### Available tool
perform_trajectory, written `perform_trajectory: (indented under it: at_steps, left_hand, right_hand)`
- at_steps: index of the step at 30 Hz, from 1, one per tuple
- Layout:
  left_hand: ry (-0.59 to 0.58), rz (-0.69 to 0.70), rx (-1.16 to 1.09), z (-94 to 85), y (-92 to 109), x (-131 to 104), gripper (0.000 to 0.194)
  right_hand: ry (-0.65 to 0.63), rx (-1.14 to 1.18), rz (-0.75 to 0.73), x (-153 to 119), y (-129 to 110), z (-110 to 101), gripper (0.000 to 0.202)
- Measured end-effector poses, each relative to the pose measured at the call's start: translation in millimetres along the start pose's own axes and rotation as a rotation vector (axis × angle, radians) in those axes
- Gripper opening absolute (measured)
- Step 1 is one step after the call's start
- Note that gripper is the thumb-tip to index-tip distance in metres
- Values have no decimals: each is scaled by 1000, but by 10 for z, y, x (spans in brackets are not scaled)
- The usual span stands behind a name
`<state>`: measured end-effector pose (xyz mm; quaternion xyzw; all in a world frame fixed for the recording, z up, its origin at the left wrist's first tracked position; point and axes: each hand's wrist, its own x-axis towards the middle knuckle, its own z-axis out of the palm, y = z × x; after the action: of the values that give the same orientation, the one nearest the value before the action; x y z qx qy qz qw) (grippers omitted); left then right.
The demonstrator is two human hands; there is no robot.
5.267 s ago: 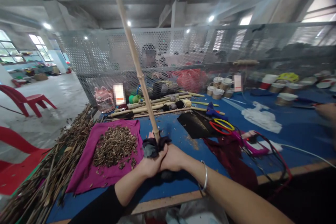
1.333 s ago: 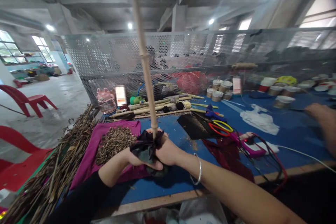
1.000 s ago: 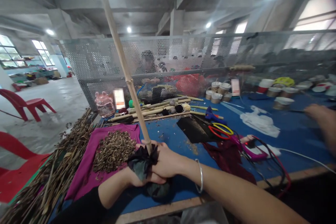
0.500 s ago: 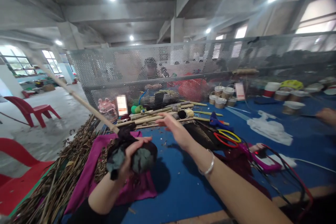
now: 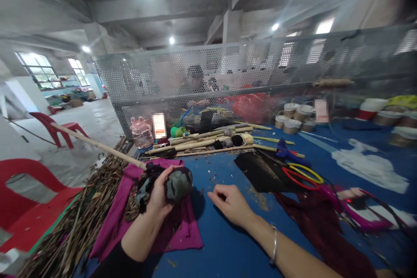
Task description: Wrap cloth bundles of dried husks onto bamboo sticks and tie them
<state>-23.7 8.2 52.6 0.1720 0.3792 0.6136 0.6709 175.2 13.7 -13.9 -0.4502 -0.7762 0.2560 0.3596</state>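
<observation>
My left hand (image 5: 159, 193) is wrapped round a camouflage cloth bundle (image 5: 179, 183), with its thumb across the top. A long pale stick (image 5: 104, 147) runs from the bundle up and to the left. Beneath them lies a magenta cloth (image 5: 187, 232) with dry brown bits on it. To the right, my right hand (image 5: 230, 204) is low over the blue tabletop (image 5: 224, 243), its fingers curled; whether anything is in them is hidden. A silver bracelet circles the right wrist.
Dry stalks (image 5: 65, 221) are heaped at the left, beside a red chair (image 5: 39, 200). Sticks and yarn balls lie below the mesh partition (image 5: 146, 74). At the right are black cloth (image 5: 257, 173), scissors (image 5: 301, 176), a plastic bag (image 5: 368, 165) and cups. A person sits beyond the mesh.
My right hand has come down towards the tabletop, and its fingers have curled in. The stick has tilted lower, and the bundle has turned in my left hand. The view has shifted somewhat.
</observation>
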Motion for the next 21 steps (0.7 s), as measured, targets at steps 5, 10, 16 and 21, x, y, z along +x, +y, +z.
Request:
perform_trajectory:
  at_steps: [5,10,16,21]
  left_hand:
    - [-48,59,119,-107,-210,18,27]
    - [-81,101,191,-189,-353,67,32]
    - [-71,199,378,-263,-394,-18,30]
    - [-86,231,388,-335,-428,-77,33]
  right_hand:
    - [-76,-53,-3,-31,-39,35,36]
    - [-128,-23,2,-52,-73,19,42]
    - [-187,-9,-13,-57,-116,4,41]
    - [-181,-10,-19,-65,-125,6,31]
